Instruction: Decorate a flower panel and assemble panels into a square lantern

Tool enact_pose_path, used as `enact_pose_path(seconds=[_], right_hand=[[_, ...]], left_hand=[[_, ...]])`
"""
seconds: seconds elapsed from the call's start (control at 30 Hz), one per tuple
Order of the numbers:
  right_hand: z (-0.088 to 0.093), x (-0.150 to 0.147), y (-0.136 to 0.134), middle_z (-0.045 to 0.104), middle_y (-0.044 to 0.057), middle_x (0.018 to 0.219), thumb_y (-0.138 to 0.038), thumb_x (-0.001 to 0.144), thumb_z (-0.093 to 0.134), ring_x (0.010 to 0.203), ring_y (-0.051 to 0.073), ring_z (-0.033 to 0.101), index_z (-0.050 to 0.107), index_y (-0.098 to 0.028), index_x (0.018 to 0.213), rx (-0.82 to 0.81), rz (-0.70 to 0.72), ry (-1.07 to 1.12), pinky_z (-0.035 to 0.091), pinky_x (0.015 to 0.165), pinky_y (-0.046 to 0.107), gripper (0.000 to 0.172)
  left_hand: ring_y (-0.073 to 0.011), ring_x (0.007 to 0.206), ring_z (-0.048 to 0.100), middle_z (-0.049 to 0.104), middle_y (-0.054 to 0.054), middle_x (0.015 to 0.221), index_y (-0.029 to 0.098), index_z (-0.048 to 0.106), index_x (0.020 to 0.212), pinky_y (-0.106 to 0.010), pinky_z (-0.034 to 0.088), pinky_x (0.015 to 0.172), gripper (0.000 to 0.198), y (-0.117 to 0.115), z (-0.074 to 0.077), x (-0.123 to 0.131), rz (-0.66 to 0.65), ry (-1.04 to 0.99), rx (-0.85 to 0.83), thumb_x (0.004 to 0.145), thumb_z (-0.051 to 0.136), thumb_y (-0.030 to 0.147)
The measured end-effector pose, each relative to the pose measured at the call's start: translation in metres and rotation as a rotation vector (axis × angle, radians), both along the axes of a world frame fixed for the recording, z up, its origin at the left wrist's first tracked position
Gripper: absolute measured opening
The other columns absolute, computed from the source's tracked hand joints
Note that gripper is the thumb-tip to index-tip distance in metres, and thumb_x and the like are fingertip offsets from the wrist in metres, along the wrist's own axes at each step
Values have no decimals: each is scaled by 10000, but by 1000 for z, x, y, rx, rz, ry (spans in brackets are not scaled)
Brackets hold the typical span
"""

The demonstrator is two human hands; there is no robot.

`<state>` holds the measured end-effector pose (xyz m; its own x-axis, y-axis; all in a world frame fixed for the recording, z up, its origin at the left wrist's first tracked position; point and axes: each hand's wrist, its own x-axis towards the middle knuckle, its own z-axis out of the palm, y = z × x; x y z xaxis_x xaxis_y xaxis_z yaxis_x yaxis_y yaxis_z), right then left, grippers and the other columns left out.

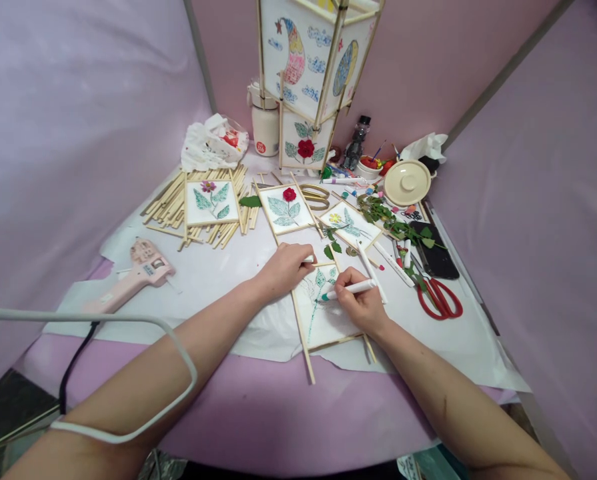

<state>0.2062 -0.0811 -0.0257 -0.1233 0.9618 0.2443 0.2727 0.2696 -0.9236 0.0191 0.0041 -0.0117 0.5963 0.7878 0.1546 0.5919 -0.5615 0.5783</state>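
Note:
In my right hand (361, 303) is a white marker (355, 287), its green tip touching a white panel (333, 323). This panel has a frame of thin wooden sticks, and a green stem and leaves are partly drawn on it. My left hand (289, 267) rests at the panel's upper left edge, fingers closed round a small white marker cap (308, 259). A second white marker (371, 270) lies just beyond my right hand. Behind my hands are framed panels with a red flower (289, 195), a purple flower (208, 187) and a yellow flower (335, 219).
A tall paper lantern (298, 67) stands at the back beside a cream bottle (265, 123). Wooden sticks (165, 210) and a pink glue gun (145, 273) lie left. Red scissors (441, 300), a phone (433, 252), and leafy stems (403, 230) are right. A white cable (178, 343) crosses my left forearm.

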Motion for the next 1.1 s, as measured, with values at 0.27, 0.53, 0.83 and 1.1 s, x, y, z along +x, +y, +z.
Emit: enact_pose_path(seconds=[0.27, 0.53, 0.83, 1.1], right_hand=[[0, 0, -1, 446, -32, 601, -240, 847, 521, 549, 130, 381, 497, -209, 723, -2, 9, -2, 295, 529, 278, 129], [-1, 0, 0, 446, -37, 598, -244, 861, 521, 539, 129, 376, 496, -212, 737, -1, -7, 7, 293, 520, 277, 130], [-3, 1, -1, 447, -36, 601, -253, 865, 527, 542, 130, 378, 502, -211, 748, 1, -24, -3, 289, 523, 280, 127], [0, -1, -1, 445, -34, 594, -270, 860, 529, 531, 128, 372, 503, -211, 740, -19, 46, -12, 286, 514, 276, 136]], left_hand=[[-192, 768, 616, 667, 7, 728, 197, 616, 856, -346, 389, 841, 59, 0, 0, 0, -6, -8, 3, 837, 564, 180], [-197, 785, 617, 672, 2, 750, 197, 616, 853, -349, 386, 843, 52, 0, 0, 0, -2, -1, 4, 837, 568, 184], [-193, 777, 615, 674, 4, 747, 198, 615, 848, -339, 391, 828, 55, -1, -2, 0, -8, -12, 10, 835, 566, 178], [-198, 780, 619, 670, 6, 730, 204, 611, 858, -352, 388, 861, 61, 1, -2, 0, 2, -6, -1, 837, 555, 192]])
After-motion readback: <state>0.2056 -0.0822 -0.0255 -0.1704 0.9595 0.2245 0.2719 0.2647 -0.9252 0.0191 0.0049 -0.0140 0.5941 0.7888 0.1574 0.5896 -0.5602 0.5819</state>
